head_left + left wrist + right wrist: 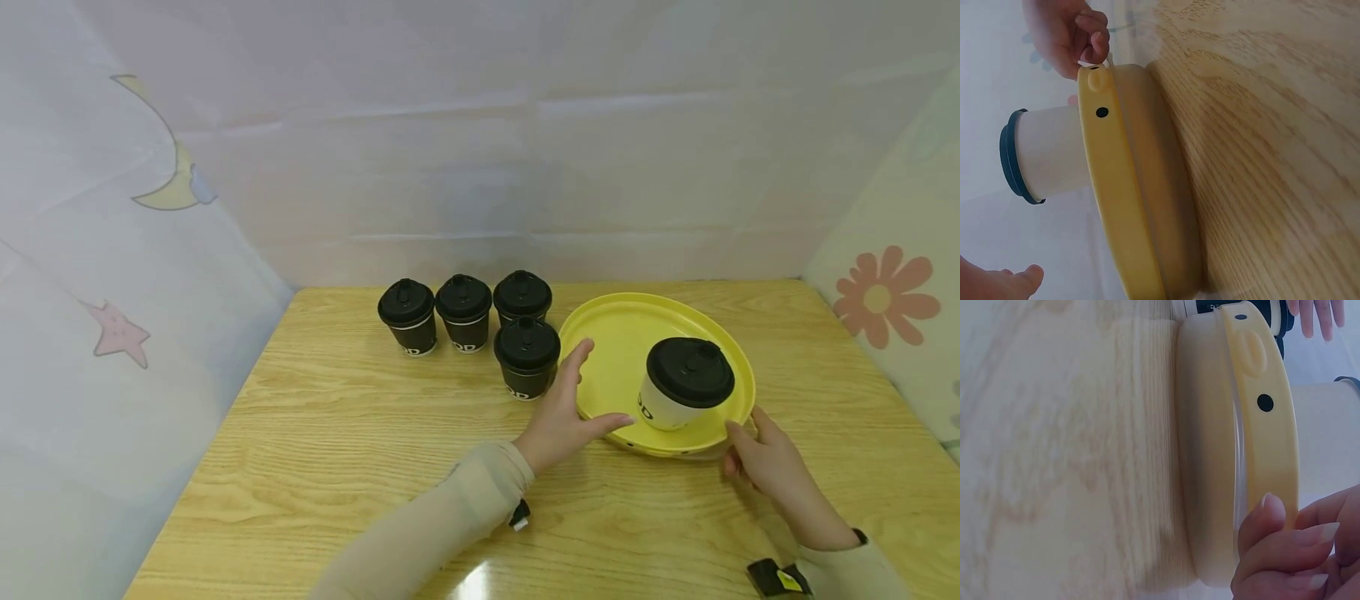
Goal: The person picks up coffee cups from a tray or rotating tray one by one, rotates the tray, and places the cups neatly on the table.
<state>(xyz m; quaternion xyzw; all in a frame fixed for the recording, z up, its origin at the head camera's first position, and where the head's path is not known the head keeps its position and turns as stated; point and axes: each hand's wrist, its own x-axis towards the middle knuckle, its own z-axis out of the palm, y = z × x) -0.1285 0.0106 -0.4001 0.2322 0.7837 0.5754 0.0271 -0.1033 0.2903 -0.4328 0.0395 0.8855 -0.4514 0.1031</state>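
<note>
A round yellow tray (615, 350) has a raised rim and, on its side, a face with black dots. It sits on a paler round base (1204, 462) on the table. A white paper cup with a black lid (678, 387) stands upright at the tray's right front. My right hand (772, 467) pinches the tray's right front rim, fingers curled at its edge. Over the left front rim, my left hand (562, 421) holds nothing, its thumb and fingers spread wide. Close behind its fingers stands a dark cup with a black lid (527, 358).
Three more lidded dark cups, a left one (408, 317), a middle one (464, 312) and a right one (522, 296), stand in a row toward the back of the wooden table (322, 467). A patterned cloth (450, 167) hangs behind the table's back edge.
</note>
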